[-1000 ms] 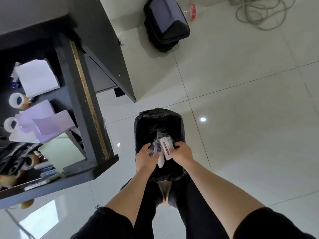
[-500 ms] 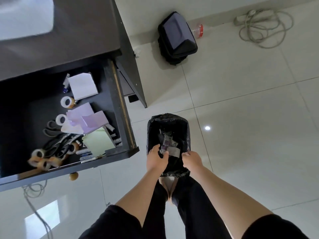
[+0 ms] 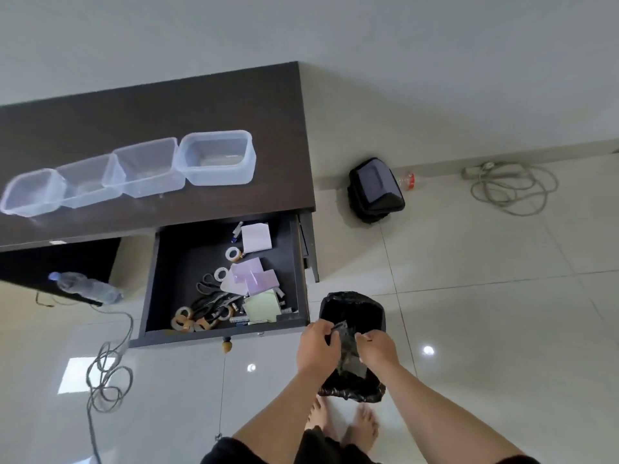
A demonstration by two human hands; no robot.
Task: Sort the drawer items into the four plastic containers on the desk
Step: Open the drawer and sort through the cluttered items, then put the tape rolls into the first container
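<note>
Standing over a black-lined bin (image 3: pixel 351 316) at lower centre of the head view, the person has both hands just above its mouth: the left hand (image 3: pixel 316 346) has its fingers curled round the edge of a dark, crumpled wrapper (image 3: pixel 348 356), and the right hand (image 3: pixel 376 346) pinches the same piece from the other side, so both are grasping it rather than released. What the wrapper is cannot be read. Judging by this, the step in hand is clearing rubbish, a side errand to the sorting proper. The drawer (image 3: pixel 227 336) stands pulled open left of the bin, at centre frame, and is well stocked: tape rolls (image 3: pixel 187 321), scissors (image 3: pixel 211 296), purple note pads (image 3: pixel 254 276), a green pad (image 3: pixel 261 308), a white pad (image 3: pixel 256 237). The four plastic containers (image 3: pixel 217 159) sit in a touching row on the counter (image 3: pixel 201 105) at upper left, and appear to hold nothing. The next move, as I judge it, calls for letting the wrapper fall into the bin, then turning left to the drawer to lift one kind of item and carry it up to a container.
</note>
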